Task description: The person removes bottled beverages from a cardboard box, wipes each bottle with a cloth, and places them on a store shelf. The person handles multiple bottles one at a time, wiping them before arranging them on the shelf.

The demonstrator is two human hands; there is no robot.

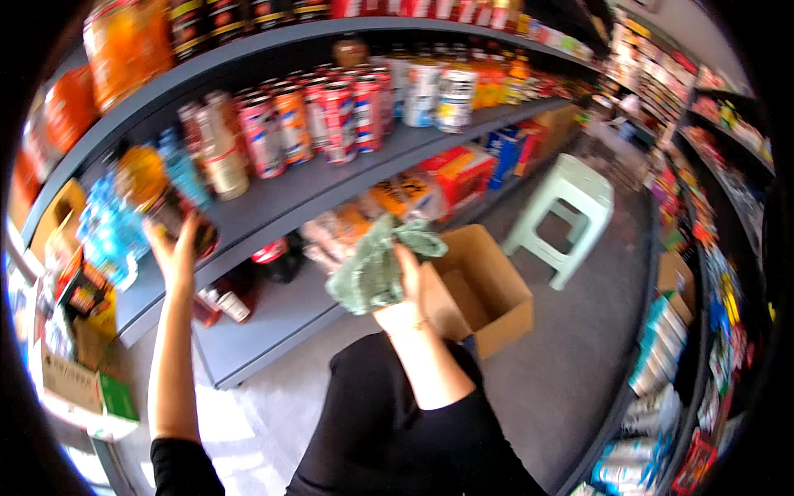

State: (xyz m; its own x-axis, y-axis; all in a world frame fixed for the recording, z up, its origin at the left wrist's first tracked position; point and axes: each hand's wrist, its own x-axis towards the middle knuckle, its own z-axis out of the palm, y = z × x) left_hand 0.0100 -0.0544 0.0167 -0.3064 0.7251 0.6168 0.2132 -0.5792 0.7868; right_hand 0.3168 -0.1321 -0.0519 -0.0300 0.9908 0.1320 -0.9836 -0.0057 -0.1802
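My left hand [172, 251] is around the lower part of a dark bottle [170, 208], which stands or is held near the left end of the middle shelf [260, 211]. Blur hides how firmly the fingers close on it. Behind the bottle is a round amber-coloured container [141, 177], possibly part of the same item. A bunched green cloth [366, 273] is gripped in my right hand [406, 282], out in front of the shelf edge. Blue-tinted plastic bottles [108, 229] stand left of my left hand, and a pale bottle [224, 167] is to its right.
Several drink cans [338, 121] fill the shelf's middle. An open cardboard box [512, 310] sits on the floor by my right arm, with a pale green plastic stool [586, 186] beyond. Packed goods [660, 347] line the right side; a carton [71, 381] is at left.
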